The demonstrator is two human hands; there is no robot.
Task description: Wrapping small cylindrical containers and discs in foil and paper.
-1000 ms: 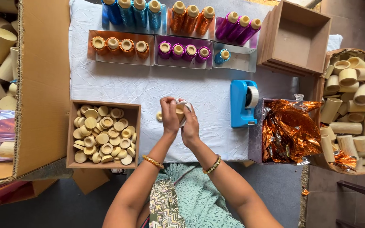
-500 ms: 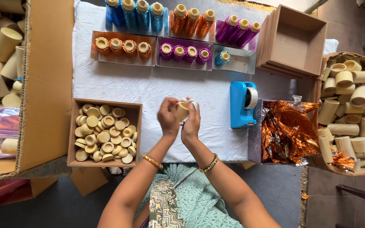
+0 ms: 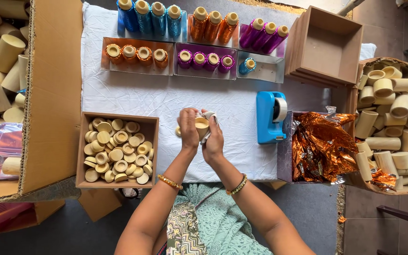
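Hands meet over the table (image 3: 133, 97): left hand (image 3: 188, 128) and right hand (image 3: 212, 140) both grip a small tan cup (image 3: 201, 126) with pale wrap; box of caps (image 3: 117, 150) sits left; blue tape dispenser (image 3: 270, 116) right; foil (image 3: 319, 146) beyond.

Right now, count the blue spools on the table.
5. Four lie side by side in the back-left tray; one small blue spool sits in the silver tray. None seem hidden.
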